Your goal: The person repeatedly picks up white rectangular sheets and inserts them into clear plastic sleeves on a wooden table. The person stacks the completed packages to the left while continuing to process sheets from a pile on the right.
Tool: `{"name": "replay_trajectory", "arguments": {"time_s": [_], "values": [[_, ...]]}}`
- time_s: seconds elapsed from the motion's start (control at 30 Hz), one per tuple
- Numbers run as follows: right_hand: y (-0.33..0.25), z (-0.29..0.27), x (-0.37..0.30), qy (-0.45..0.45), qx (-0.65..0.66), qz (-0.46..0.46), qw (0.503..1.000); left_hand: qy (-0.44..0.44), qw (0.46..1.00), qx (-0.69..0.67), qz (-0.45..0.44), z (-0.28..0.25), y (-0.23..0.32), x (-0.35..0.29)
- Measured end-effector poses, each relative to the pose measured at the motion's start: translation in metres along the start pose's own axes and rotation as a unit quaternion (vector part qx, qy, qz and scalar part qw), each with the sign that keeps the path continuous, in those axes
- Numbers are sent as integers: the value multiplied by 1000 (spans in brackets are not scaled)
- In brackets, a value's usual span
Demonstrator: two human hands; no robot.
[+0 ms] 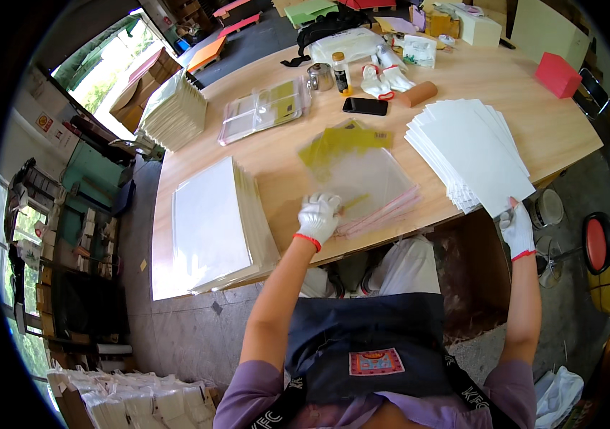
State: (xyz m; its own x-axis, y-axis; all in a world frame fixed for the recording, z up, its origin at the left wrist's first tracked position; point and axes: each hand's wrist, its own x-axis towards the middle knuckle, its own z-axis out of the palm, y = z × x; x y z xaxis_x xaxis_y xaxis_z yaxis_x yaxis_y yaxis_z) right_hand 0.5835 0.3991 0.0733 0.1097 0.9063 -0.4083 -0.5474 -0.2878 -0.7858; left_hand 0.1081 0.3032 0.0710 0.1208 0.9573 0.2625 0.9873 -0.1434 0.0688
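Observation:
My left hand [319, 216], in a white glove with a red cuff, is curled at the left edge of a loose pile of clear plastic sleeves [373, 179]. Its fingers look closed on a sleeve's edge, partly hidden by the hand. The pile has yellow printed parts at its far end and pinkish edges near me. My right hand [517, 227], gloved too with bare fingertips, pinches the near corner of the top white sheet [471, 146] on a fanned stack at the right. Left of my left hand lies a thick stack of sleeved white sheets [208, 214].
Behind lie more plastic sleeves [265, 109], a tall sheet stack [174, 111], a black phone [365, 106], a bottle [341, 75], a metal jar [320, 76], spare gloves [385, 81] and a brown roll [418, 94]. An open cardboard box [480, 275] stands below the table's front edge.

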Motion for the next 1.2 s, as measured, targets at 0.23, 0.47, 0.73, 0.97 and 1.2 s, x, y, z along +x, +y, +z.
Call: {"name": "replay_trajectory", "arguments": {"time_s": [0.23,0.47,0.73,0.97,1.2], "values": [[20,36,-83,-100,44,-79,991,-71,996,49,-31,12,-22,14],[63,25,-153,-273,-64,113,953,-75,991,-5,-109,20,7,20],[121,11,-152,-180,12,80,980,67,993,-65,-73,23,1,-14],[138,18,-138,-156,98,119,976,76,972,-169,-144,0,2,-18],[140,32,-146,-160,97,112,976,123,933,-332,-66,-7,4,-20]]}}
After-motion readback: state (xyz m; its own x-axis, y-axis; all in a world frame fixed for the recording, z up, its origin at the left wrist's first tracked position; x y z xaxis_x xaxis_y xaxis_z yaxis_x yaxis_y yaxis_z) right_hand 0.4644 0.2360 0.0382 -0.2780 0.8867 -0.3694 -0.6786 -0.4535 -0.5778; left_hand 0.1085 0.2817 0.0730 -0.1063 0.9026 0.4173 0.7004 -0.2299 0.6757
